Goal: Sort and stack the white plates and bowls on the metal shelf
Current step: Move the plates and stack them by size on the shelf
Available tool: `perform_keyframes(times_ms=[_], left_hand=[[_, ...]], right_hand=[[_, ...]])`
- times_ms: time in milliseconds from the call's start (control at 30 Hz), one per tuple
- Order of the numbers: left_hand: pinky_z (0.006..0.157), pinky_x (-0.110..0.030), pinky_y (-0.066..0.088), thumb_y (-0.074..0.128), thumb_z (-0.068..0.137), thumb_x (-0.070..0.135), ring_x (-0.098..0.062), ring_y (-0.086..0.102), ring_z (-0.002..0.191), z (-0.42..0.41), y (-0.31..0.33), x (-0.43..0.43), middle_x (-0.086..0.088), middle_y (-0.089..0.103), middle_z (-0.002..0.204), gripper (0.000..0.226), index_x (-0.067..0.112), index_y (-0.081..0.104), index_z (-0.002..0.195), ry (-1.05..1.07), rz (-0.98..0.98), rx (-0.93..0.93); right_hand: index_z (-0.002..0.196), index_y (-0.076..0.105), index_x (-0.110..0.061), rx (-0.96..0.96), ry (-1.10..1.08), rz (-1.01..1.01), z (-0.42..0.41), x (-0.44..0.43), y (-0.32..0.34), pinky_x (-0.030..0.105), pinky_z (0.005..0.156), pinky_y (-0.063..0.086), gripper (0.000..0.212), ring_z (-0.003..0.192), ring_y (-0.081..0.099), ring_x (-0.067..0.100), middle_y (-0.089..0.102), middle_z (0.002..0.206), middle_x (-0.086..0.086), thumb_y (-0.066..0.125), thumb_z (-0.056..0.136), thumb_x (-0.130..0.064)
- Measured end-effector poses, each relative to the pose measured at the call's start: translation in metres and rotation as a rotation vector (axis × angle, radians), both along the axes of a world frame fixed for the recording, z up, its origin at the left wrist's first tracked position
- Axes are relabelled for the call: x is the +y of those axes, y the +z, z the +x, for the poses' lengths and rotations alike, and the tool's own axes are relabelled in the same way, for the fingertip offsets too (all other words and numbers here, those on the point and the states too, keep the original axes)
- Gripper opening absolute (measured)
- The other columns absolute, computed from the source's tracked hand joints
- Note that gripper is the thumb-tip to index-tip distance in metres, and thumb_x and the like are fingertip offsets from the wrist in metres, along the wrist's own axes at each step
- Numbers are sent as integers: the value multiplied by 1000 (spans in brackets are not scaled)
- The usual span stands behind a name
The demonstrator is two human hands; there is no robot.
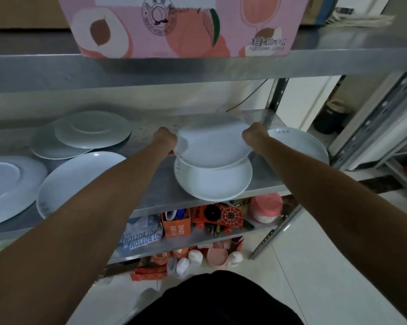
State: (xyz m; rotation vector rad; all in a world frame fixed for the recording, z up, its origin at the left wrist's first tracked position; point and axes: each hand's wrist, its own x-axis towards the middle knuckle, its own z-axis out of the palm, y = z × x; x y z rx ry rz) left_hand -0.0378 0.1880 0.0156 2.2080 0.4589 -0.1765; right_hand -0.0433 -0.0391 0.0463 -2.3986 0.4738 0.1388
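Holds a shallow white bowl (pixel 211 141) by opposite rims, left hand (pixel 166 138) and right hand (pixel 254 134) both with fingers clamped on its edge (tips mostly hidden). Holds it tilted just over a stack of bowls (pixel 213 181) below the fingers on the metal shelf (pixel 155 188). Shows loose plates (pixel 92 129) well left of the fingers, another plate (pixel 298 144) just right.
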Motion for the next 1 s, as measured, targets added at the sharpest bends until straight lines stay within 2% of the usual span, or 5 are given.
perform_keyframes(times_ms=[233,400,567,767,1000], left_hand=[[57,-34,49,43,98,19,-34,64,61,-13,-9,-11,-29,69,104,43,2,50,60,-60,176,-16],[78,-45,59,42,97,20,-40,69,92,-32,-13,-9,-28,67,108,39,-9,64,108,-41,114,-32],[80,-49,58,41,97,24,-40,67,95,-47,-20,-8,-26,67,108,40,-7,64,108,-79,209,-62],[95,-44,49,32,101,30,-37,60,108,-71,-20,-15,-25,62,117,48,-7,60,114,-171,455,-35],[106,-47,37,30,102,32,-38,39,131,-89,-14,5,-26,36,145,49,-1,48,133,-124,544,22]], right_hand=[[114,60,-4,40,38,-185,-22,-14,-8,36,72,59,40,79,64,32,65,109,15,44,90,-30],[106,64,-5,17,93,-335,-37,-16,-18,29,67,51,44,52,56,21,59,76,5,39,94,-39],[110,62,-5,39,183,-392,-57,-16,-25,36,89,54,46,94,68,30,69,107,13,34,96,-39],[119,58,-2,47,260,-438,-72,-16,-33,41,93,53,48,103,66,32,66,115,18,32,98,-37],[114,63,-8,-58,354,-745,-68,0,-19,29,75,42,38,105,62,29,65,112,11,36,99,-29]])
